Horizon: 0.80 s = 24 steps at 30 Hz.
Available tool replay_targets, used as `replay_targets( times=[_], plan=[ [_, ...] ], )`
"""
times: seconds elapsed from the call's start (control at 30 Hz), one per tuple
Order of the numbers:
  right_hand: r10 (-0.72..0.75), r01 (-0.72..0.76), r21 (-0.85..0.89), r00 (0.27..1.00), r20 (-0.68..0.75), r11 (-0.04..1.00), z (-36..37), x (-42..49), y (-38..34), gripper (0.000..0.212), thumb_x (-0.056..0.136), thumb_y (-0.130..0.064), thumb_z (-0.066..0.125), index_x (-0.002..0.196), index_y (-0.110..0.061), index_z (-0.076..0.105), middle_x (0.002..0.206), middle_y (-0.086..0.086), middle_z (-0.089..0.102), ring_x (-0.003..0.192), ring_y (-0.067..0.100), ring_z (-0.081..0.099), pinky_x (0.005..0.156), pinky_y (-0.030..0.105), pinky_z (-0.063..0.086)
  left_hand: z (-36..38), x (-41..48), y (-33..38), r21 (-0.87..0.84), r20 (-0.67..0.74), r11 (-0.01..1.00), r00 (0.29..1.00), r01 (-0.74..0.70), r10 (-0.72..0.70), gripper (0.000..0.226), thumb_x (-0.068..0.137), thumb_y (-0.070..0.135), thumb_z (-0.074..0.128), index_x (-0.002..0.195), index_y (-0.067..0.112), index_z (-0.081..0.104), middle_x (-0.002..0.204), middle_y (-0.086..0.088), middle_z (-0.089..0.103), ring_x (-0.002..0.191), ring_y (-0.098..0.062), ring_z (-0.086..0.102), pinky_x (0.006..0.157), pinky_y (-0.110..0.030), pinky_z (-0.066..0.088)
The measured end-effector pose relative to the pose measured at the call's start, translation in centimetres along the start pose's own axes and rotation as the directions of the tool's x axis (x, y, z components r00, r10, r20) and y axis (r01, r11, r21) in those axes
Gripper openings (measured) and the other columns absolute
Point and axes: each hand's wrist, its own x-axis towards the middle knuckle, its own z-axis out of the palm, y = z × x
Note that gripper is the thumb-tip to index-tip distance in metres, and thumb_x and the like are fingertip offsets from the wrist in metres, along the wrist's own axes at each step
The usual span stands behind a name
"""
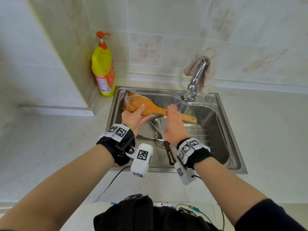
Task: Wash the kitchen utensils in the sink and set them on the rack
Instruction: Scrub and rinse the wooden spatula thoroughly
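The left hand [134,116] grips the sudsy blade of the light-brown wooden spatula [147,105] from beneath, steadying it level over the stainless steel sink [115,107] so the blurred right hand [174,125], fingers [171,110] laid fairly straight across its handle, can rub it under the stream from the chrome tap [199,75].

No text is legible; the bottle label [106,79] is too blurred.
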Motion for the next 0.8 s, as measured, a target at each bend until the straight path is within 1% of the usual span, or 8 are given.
replay_targets(
  times=[0.1, 0.17, 0.23, 0.37, 0.5, 0.6, 0.7, 0.8],
  plan=[
    [-0.185, 0.184, 0.061, 0.983, 0.011, 0.981, 0.6, 1.2, -2.7, 0.082, 0.085, 0.0, 0.055, 0.149, -0.003, 0.004, 0.157, 0.012, 0.003, 0.146, 0.024, 0.002, 0.113, 0.024, -0.006, 0.2, 0.3, -0.2, 0.04, -0.011, 0.999, 1.0, -0.003, 0.004, 0.037, 0.09, 0.004, 0.057, 0.124, -0.007, 0.048, 0.122, -0.022, 0.058, 0.101, -0.029, 0.063, 0.068, -0.027, 0.059],
    [-0.184, 0.185, -0.033, 0.982, 0.042, 0.982, 0.8, 1.2, -1.4, 0.079, 0.088, -0.002, 0.051, 0.149, -0.003, 0.001, 0.157, 0.012, 0.0, 0.146, 0.023, 0.001, 0.116, 0.026, -0.004, -0.2, 0.6, -0.1, 0.008, -0.029, 1.0, 1.0, 0.003, -0.003, 0.029, 0.09, 0.004, 0.056, 0.118, -0.004, 0.049, 0.12, -0.019, 0.059, 0.095, -0.026, 0.064, 0.064, -0.026, 0.059],
    [-0.109, 0.12, -0.113, 0.989, 0.104, 0.986, 0.6, 1.1, 1.4, 0.076, 0.089, 0.0, 0.048, 0.149, -0.003, 0.0, 0.157, 0.012, -0.001, 0.146, 0.024, 0.003, 0.119, 0.031, 0.004, -0.7, 1.0, 0.1, -0.026, -0.062, 1.0, 0.998, 0.013, -0.015, 0.017, 0.091, 0.003, 0.054, 0.107, 0.006, 0.049, 0.116, -0.017, 0.059, 0.093, -0.025, 0.062, 0.069, -0.029, 0.057],
    [-0.032, 0.031, 0.009, 0.992, 0.126, 0.999, -0.2, 1.6, 3.7, 0.068, 0.089, 0.001, 0.049, 0.147, -0.006, 0.016, 0.154, 0.011, 0.019, 0.142, 0.024, 0.019, 0.116, 0.031, 0.015, -0.5, 2.2, -0.1, 0.012, -0.087, 0.999, 0.996, 0.036, -0.035, 0.019, 0.091, 0.005, 0.055, 0.109, 0.005, 0.049, 0.119, -0.018, 0.059, 0.1, -0.027, 0.062, 0.082, -0.033, 0.052],
    [-0.103, 0.079, 0.153, 0.982, 0.158, 0.985, -1.1, 3.8, 1.8, 0.044, 0.095, -0.018, 0.047, 0.138, -0.009, 0.038, 0.129, 0.009, 0.051, 0.117, 0.023, 0.051, 0.099, 0.031, 0.038, 0.6, 3.2, -0.9, 0.087, 0.022, 0.996, 0.999, 0.022, -0.024, 0.038, 0.092, 0.01, 0.054, 0.127, -0.003, 0.044, 0.118, -0.019, 0.059, 0.096, -0.025, 0.065, 0.076, -0.027, 0.058],
    [-0.089, 0.063, 0.188, 0.988, 0.128, 0.98, -1.1, 4.1, 1.7, 0.027, 0.096, -0.025, 0.048, 0.12, -0.015, 0.051, 0.105, 0.003, 0.061, 0.091, 0.021, 0.06, 0.083, 0.035, 0.048, 1.2, 3.9, -1.8, 0.091, 0.084, 0.996, 0.996, 0.024, -0.032, 0.038, 0.094, 0.012, 0.052, 0.129, 0.0, 0.044, 0.121, -0.017, 0.058, 0.106, -0.027, 0.061, 0.074, -0.024, 0.058],
    [-0.076, 0.073, 0.055, 0.996, 0.041, 0.996, -1.3, 4.0, 2.9, 0.018, 0.097, -0.025, 0.046, 0.111, -0.018, 0.053, 0.096, -0.001, 0.062, 0.082, 0.019, 0.06, 0.071, 0.03, 0.044, 2.7, 4.1, -2.4, 0.094, 0.173, 0.986, 0.973, 0.141, -0.155, 0.027, 0.09, 0.016, 0.059, 0.113, 0.005, 0.056, 0.117, -0.017, 0.06, 0.118, -0.03, 0.056, 0.091, -0.032, 0.05],
    [-0.167, 0.167, -0.052, 0.986, 0.005, 0.985, -1.3, 4.6, 4.0, 0.019, 0.097, -0.018, 0.046, 0.114, -0.019, 0.054, 0.102, 0.0, 0.06, 0.085, 0.02, 0.062, 0.067, 0.03, 0.042, 4.7, 3.9, -2.5, 0.077, 0.235, 0.972, 0.944, 0.222, -0.234, 0.018, 0.09, 0.022, 0.06, 0.089, 0.004, 0.059, 0.1, -0.021, 0.062, 0.107, -0.029, 0.062, 0.099, -0.037, 0.046]
  ],
)
